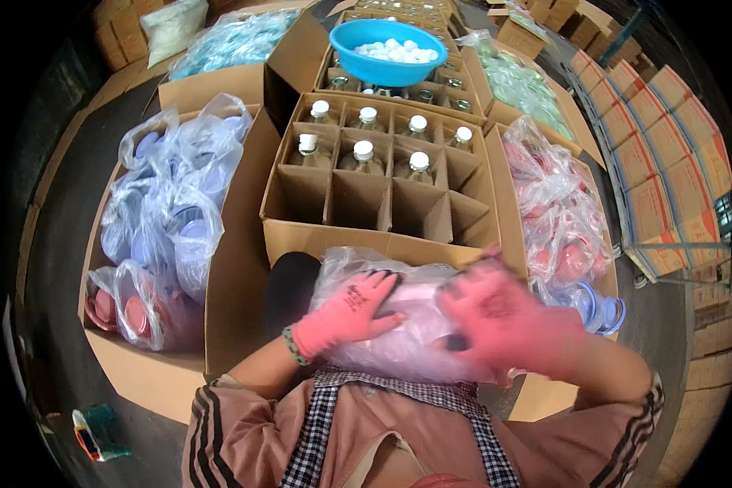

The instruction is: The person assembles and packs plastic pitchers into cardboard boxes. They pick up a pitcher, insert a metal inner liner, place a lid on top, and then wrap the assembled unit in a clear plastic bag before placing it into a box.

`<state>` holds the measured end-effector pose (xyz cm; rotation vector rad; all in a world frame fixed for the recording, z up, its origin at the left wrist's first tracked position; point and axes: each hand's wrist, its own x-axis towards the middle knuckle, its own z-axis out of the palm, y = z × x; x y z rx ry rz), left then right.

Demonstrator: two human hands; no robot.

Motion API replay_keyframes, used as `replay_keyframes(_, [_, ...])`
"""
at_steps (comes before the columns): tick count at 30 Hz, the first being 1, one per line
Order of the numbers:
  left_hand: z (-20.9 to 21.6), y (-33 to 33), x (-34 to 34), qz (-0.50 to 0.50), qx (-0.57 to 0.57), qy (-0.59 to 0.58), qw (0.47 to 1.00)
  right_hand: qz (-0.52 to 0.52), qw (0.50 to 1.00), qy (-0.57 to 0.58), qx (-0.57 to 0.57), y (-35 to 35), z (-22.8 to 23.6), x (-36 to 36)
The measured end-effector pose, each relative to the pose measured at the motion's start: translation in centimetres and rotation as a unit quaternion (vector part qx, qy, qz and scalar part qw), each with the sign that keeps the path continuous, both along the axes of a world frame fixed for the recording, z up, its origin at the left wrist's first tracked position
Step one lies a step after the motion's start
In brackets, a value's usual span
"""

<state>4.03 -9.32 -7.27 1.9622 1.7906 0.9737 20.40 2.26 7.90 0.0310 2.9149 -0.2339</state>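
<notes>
A clear plastic bag (pixel 419 317) with pink items inside lies in my lap, against the divided carton. My left hand (pixel 351 311), in a pink glove with dark fingertips, rests on the bag's left side with its fingers stretched out. Over the bag's right side is my right hand (pixel 508 319), gloved alike and smeared by motion, so its grip does not show. The divided carton (pixel 382 236) in front holds several clear glass bottles with white caps (pixel 363 150). Its nearest row of compartments shows no bottles.
A blue basin (pixel 346 61) of white caps sits on another bottle carton behind. An open carton (pixel 236 236) of bagged purple and pink items stands left. Another carton (pixel 504 183) of bagged pink and blue items stands right. Stacked cartons (pixel 667 171) line the far right.
</notes>
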Motion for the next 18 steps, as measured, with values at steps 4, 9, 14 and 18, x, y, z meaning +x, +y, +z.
replay_keyframes(4, [-2.5,-4.3,-2.1,0.052,-0.004,-0.013,0.999,-0.209,0.937,-0.106,0.26,3.6,5.1,1.8])
replay_keyframes(9, [-3.1,-4.2,-0.7,0.039,0.05,0.009,0.998,-0.022,0.992,-0.069,0.106,0.8,0.0,-3.3])
replay_keyframes(14, [-4.4,-5.4,-2.8,0.083,0.054,0.019,0.995,-0.194,0.962,-0.168,-0.09,0.9,-2.0,-4.0])
replay_keyframes(18, [-5.9,-6.5,-6.0,0.252,0.07,-0.003,0.965,-0.263,0.963,0.027,0.057,2.5,0.1,1.5])
